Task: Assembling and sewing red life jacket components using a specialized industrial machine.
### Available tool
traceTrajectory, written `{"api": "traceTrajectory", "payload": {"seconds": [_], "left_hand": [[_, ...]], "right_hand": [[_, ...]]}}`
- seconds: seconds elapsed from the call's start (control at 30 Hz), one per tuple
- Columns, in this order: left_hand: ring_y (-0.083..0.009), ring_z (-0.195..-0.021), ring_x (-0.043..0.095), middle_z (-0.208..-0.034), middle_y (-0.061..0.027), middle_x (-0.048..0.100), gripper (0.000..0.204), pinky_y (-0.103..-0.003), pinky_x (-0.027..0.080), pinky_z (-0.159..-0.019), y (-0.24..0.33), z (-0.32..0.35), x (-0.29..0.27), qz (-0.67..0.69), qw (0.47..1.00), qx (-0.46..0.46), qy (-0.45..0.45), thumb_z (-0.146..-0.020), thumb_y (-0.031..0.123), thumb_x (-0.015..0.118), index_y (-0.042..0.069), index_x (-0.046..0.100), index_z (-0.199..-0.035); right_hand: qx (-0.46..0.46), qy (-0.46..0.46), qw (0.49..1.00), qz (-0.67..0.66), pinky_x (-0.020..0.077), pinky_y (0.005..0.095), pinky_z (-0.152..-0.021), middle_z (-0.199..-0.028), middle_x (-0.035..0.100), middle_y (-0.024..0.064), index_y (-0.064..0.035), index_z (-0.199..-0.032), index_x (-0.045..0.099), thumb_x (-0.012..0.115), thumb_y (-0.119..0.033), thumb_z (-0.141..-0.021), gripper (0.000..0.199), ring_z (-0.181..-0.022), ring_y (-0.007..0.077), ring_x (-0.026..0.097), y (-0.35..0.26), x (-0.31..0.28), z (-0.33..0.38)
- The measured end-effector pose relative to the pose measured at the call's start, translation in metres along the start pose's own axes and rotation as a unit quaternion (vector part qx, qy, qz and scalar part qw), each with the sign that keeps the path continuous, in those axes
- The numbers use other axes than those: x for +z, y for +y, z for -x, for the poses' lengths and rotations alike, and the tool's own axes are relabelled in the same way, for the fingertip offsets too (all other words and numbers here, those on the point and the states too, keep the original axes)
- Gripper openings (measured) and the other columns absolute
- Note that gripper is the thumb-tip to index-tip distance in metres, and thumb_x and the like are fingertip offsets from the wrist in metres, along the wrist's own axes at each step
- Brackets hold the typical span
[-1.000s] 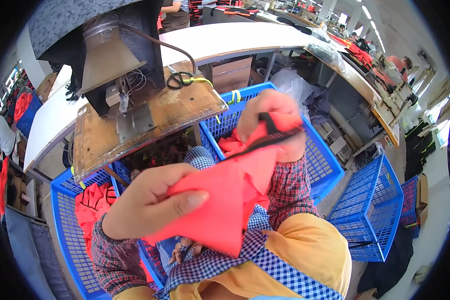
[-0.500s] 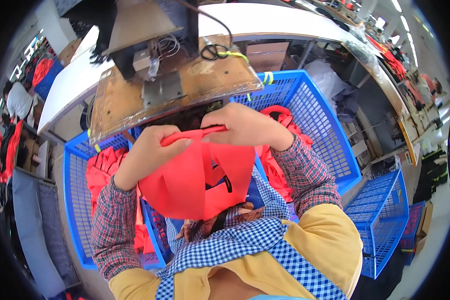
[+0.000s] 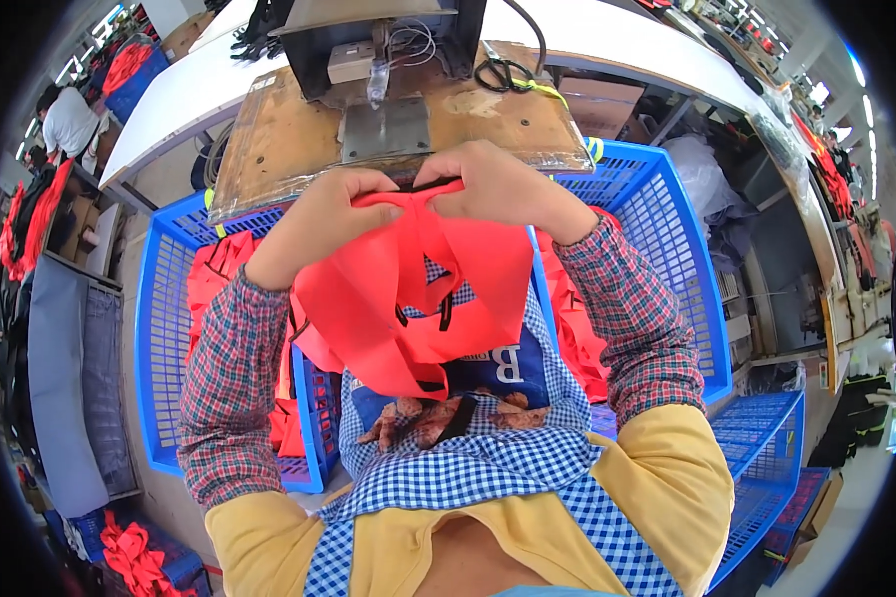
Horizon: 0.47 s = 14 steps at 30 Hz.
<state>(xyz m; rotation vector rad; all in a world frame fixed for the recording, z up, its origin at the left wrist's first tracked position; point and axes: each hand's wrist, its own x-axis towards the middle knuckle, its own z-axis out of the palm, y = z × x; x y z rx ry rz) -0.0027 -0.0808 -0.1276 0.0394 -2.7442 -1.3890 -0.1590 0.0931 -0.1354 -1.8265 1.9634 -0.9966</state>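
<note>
A loop of wide coral-red webbing strap with small black pieces on it hangs in front of my chest. My left hand pinches its upper edge between thumb and fingers. Close beside it, my right hand grips the same edge, the thumbs nearly meeting. A black strip shows at the pinched edge. Both hands are just at the near edge of a worn wooden board, which carries a machine with a metal plate. The strap's lower folds lie before a blue checked apron.
Black-handled scissors lie on the board's right side. Blue crates with red straps stand left and right of my lap, and another blue crate is at the lower right. A white table runs behind. A person is at far left.
Both hands have lifted the strap up and nearer the board, with their hold kept. The strap's loops now hang more spread apart. The view has shifted, bringing more of the board into sight.
</note>
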Motion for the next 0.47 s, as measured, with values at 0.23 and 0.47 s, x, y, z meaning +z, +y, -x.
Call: {"api": "traceTrajectory", "payload": {"seconds": [0.23, 0.47], "left_hand": [[-0.0095, -0.083, 0.06, -0.092, -0.0026, 0.065, 0.027, -0.022, 0.048, -0.076, -0.034, -0.03, -0.028, 0.148, 0.984, -0.102, -0.012, -0.084, 0.013, 0.065, -0.001, 0.064, -0.107], [-0.0127, -0.094, 0.062, -0.104, -0.0052, 0.066, 0.031, -0.025, 0.049, -0.086, -0.067, -0.066, -0.05, 0.262, 0.954, -0.144, -0.034, -0.083, 0.013, 0.068, 0.001, 0.063, -0.112]], "right_hand": [[0.031, 0.044, 0.996, -0.068, 0.051, 0.032, -0.073, -0.089, 0.069, 0.0161, 0.0033, -0.099, 0.065, 0.063, -0.013, -0.075, 0.029, -0.082, 0.023, 0.066, 0.037, 0.01, -0.036], [0.137, 0.017, 0.962, -0.235, 0.0495, 0.0254, -0.079, -0.1, 0.068, 0.0087, -0.0004, -0.111, 0.062, 0.06, -0.01, -0.084, 0.028, -0.089, 0.015, 0.062, 0.065, 0.011, -0.067]]}}
